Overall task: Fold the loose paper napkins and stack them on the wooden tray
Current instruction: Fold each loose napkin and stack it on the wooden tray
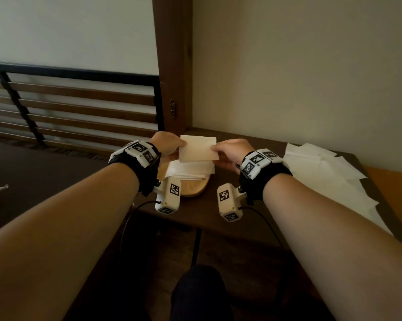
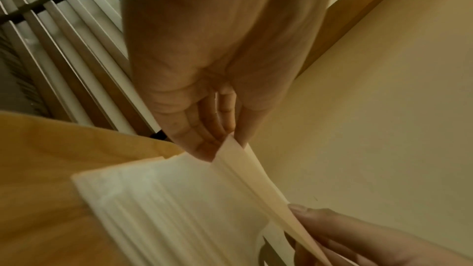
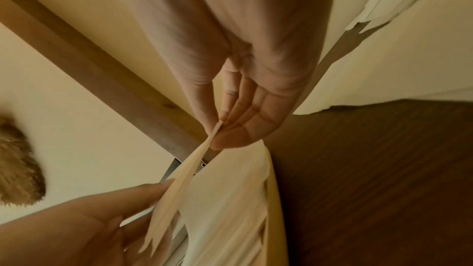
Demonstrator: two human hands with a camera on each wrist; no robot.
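A folded cream napkin (image 1: pixel 198 148) hangs in the air above the wooden tray (image 1: pixel 194 189), held at both ends. My left hand (image 1: pixel 172 147) pinches its left edge between thumb and fingers; the napkin (image 2: pixel 252 177) shows edge-on there, below my left hand (image 2: pixel 225 141). My right hand (image 1: pixel 225 150) pinches the right edge, with the napkin (image 3: pixel 184 181) running down from my right hand (image 3: pixel 217 130). Under it, a stack of folded napkins (image 1: pixel 189 169) lies on the tray. Loose unfolded napkins (image 1: pixel 322 172) are spread over the table's right side.
The dark wooden table (image 1: pixel 218 218) stands against a pale wall, with a brown post (image 1: pixel 174 66) at its back left corner. A slatted bed frame (image 1: pixel 79 107) lies to the left. A furry thing (image 3: pixel 18 165) shows at the left of the right wrist view.
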